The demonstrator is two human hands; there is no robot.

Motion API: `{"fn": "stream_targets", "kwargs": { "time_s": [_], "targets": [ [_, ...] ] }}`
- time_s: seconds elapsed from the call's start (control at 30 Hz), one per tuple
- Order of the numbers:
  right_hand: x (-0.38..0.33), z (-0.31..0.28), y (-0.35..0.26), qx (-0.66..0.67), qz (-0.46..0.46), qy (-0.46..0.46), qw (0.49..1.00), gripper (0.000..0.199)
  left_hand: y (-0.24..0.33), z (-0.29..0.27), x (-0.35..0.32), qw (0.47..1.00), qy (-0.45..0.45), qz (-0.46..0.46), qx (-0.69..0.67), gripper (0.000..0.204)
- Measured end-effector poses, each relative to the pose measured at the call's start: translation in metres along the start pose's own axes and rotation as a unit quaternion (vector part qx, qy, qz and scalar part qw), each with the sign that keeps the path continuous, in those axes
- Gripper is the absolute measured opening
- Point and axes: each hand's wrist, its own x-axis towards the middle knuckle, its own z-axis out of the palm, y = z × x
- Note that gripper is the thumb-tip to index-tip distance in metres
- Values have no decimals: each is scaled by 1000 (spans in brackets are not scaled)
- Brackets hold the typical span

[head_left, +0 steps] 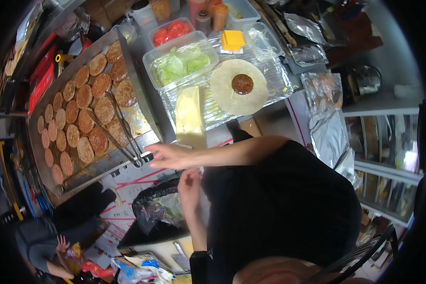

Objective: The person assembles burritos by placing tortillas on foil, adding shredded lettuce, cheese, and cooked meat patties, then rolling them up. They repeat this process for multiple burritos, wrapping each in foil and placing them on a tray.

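Note:
My right hand [169, 156] is open, fingers stretched out toward the handle end of metal tongs [108, 131]. The tongs lie across the front edge of a griddle [146, 135], their arms over the patties. Just below it, my left hand [190, 183] has its fingers curled together near my body; whether anything is in them is hidden. Rows of browned patties [84, 96] cover the griddle, paler and pinker toward the left. On a foil-covered counter [281, 87] lies a round flatbread [222, 97] with one patty [242, 84] at its centre. A pale yellow folded sheet or packet [188, 113] rests beside it.
Behind stand tubs of lettuce [182, 64], tomato slices [171, 32] and sliced onion [262, 42], with cheese slices [232, 40] and sauce bottles [220, 18]. A black-bagged bin [144, 208] is below the griddle. Another person's hand [62, 244] shows at lower left. Crumpled foil [329, 135] lies right.

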Motion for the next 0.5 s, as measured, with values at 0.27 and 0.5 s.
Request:
{"fn": "stream_targets", "kwargs": {
  "time_s": [0.27,0.5],
  "targets": [
    [-178,-224,82,-256,-130,300,910,24,6,168,64,987,-41,154,11,16],
    [-118,-193,93,-41,81,-115,989,40,1,206,17,943,312,95,70,5]
  ]
}}
